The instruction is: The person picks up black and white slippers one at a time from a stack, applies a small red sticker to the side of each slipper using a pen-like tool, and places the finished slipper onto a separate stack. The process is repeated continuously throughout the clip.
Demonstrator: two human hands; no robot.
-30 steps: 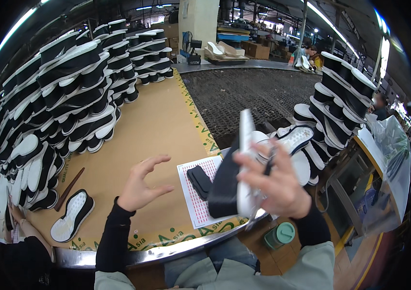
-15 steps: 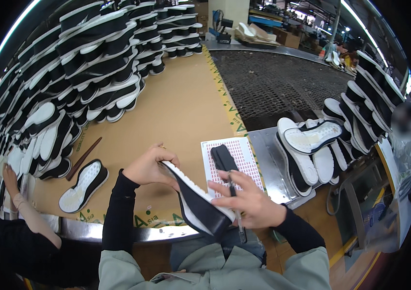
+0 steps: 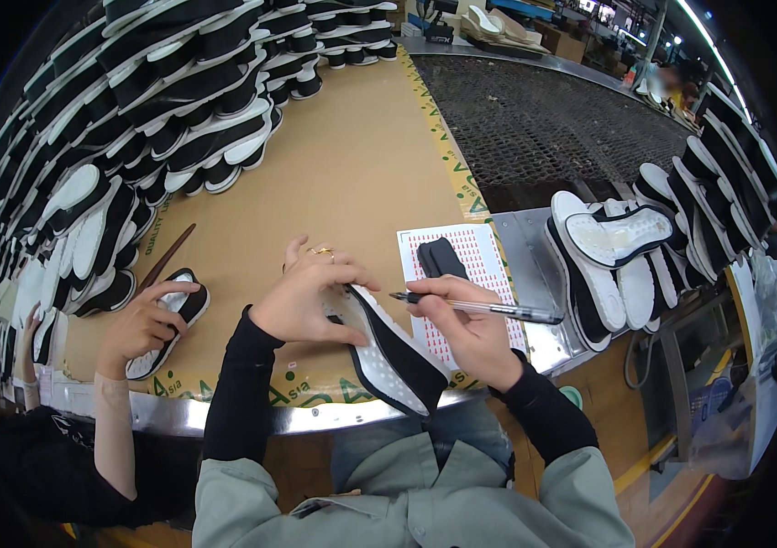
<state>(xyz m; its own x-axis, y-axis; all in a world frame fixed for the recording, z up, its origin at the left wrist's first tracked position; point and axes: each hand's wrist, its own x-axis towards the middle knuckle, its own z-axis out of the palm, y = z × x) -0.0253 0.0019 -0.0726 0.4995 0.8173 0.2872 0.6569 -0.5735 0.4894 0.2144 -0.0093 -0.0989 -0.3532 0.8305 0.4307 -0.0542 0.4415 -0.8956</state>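
Observation:
My left hand (image 3: 317, 294) pinches one end of a black wedge shoe sole (image 3: 407, 374) with a white rim and white dotted inner face. The sole is tilted over the table's front edge, its thick end toward me. A clear-barrelled pen (image 3: 525, 313) lies in my right hand (image 3: 472, 336), fingers closed around it. Its dark tip points left, near the end of the sole by my left fingers; whether it touches cannot be told. Just beyond my right hand, a black oblong object (image 3: 441, 258) rests on a white sheet of small red labels (image 3: 483, 245).
At left, a co-worker's hand (image 3: 142, 331) is on another sole (image 3: 191, 305), beside a brown pointed tool (image 3: 169, 256). Tall stacks of soles (image 3: 197, 100) stand at the back left. More soles (image 3: 580, 274) are piled on the right. A dark mesh surface (image 3: 553, 110) stretches beyond the table.
The sole has turned to show more of its inner face. My right hand has come off it, and the pen has swung from upright to nearly level. The co-worker's hand has reached the other sole.

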